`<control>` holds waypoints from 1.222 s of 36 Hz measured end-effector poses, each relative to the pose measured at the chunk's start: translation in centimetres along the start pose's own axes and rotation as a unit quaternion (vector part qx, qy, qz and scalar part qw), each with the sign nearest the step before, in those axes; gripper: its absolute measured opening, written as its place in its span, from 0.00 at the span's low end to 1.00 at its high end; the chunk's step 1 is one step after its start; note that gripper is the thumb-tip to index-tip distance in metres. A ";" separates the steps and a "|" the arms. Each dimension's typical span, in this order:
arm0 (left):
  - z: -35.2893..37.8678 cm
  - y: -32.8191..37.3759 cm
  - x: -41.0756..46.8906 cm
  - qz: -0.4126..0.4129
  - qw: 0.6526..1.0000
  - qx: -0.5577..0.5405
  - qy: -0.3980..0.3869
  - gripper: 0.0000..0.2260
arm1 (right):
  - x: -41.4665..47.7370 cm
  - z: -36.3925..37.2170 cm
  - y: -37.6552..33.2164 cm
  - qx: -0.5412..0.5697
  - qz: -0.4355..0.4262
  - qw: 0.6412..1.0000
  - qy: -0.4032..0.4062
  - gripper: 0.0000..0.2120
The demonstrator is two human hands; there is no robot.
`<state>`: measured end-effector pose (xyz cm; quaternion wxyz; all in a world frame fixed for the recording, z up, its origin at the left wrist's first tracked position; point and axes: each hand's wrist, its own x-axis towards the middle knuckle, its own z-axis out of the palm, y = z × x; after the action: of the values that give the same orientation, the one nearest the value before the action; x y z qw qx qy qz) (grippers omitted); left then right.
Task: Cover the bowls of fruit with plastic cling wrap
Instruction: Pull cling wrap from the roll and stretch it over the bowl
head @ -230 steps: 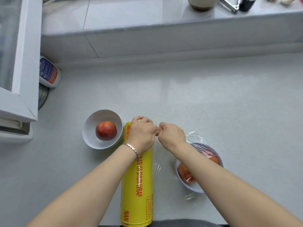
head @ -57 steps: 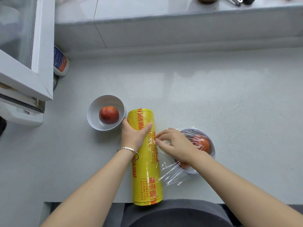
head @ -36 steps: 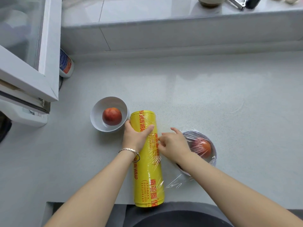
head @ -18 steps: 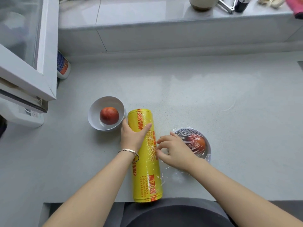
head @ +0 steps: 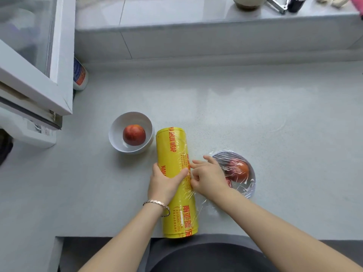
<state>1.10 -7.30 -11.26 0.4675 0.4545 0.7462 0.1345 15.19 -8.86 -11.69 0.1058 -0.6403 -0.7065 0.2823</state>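
Observation:
A big yellow roll of cling wrap (head: pixel 174 154) lies lengthwise on the grey counter. My left hand (head: pixel 164 184) grips its middle from the left side. My right hand (head: pixel 209 178) touches the roll's right side, fingers spread on the loose film edge. Left of the roll stands an uncovered white bowl (head: pixel 117 142) with a red fruit (head: pixel 134 134) in it. To the right sits a second bowl (head: pixel 252 178), covered with crinkled film over reddish-orange fruit (head: pixel 240 170); my right wrist hides its near-left part.
An open white-framed window sash (head: pixel 59 75) juts over the counter at the left, with a white bottle (head: pixel 79 74) behind it. A raised sill at the back carries a pot (head: pixel 248 2) and utensils. The counter's front edge (head: pixel 110 236) runs just beyond my body.
My left hand slid down the roll from its far end to its middle. My right hand stays on the film edge. The loose film by the covered bowl now lies flatter.

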 end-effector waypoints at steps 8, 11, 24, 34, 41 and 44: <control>-0.8 0.0 0.0 -0.003 0.999 -0.031 -0.020 0.28 | -0.3 -0.7 -0.8 0.019 0.003 1.000 0.017 0.07; -0.7 0.0 -0.1 -0.005 0.999 -0.035 -0.019 0.28 | -0.8 -0.3 -0.5 0.056 -0.040 0.997 0.045 0.15; -0.9 0.0 -0.3 -0.003 0.999 -0.036 -0.024 0.31 | -3.3 -0.3 -0.2 0.062 -0.019 0.997 -0.043 0.22; -0.6 0.1 -0.3 0.001 1.000 -0.013 -0.007 0.32 | -2.9 0.8 -1.4 0.042 0.005 0.999 0.006 0.10; -0.8 0.0 -0.3 0.003 1.000 -0.020 -0.015 0.32 | -2.4 0.6 -0.1 0.004 -0.058 0.994 0.095 0.15; -1.0 -0.1 -0.2 0.000 0.999 -0.026 -0.019 0.31 | -2.7 0.2 -0.1 0.007 -0.061 0.996 0.060 0.10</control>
<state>0.29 -7.31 -10.66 0.4936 0.4444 0.7333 0.1453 15.43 -11.47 -11.19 0.1694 -0.6109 -0.7347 0.2415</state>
